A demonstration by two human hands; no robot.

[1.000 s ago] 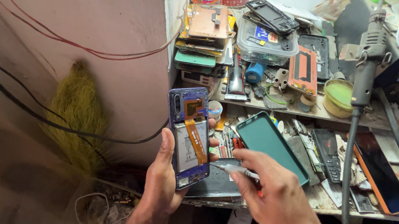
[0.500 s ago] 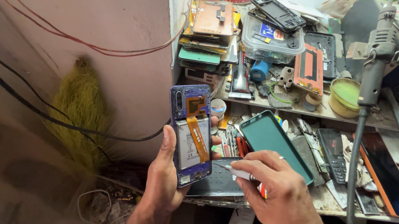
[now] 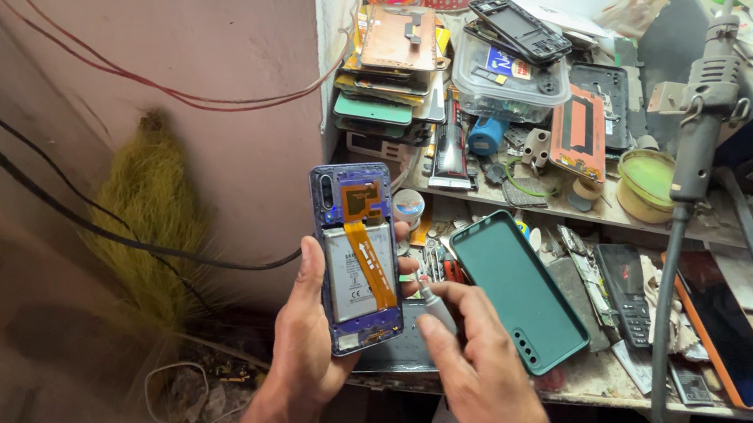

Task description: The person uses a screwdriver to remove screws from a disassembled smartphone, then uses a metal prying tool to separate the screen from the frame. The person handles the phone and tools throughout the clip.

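My left hand [image 3: 309,332] holds an opened phone [image 3: 357,257] upright, back cover off, showing a white battery, an orange flex cable and a purple frame. My right hand [image 3: 470,372] is just right of the phone's lower edge, fingers closed around a small grey tool [image 3: 438,308] whose tip I cannot make out. A teal phone case [image 3: 519,290] lies on the bench directly behind my right hand.
A stack of phone parts [image 3: 397,69] and a clear plastic box [image 3: 511,74] crowd the back of the bench. A hot-air handle [image 3: 708,103] with a grey hose hangs at the right. An orange-edged phone [image 3: 729,328] lies at right. Wires cross the pink wall [image 3: 120,50].
My right hand has curled in closer to the phone's lower right edge, and the thin tool it held out flat is now tucked in the fingers. The phone stays put.
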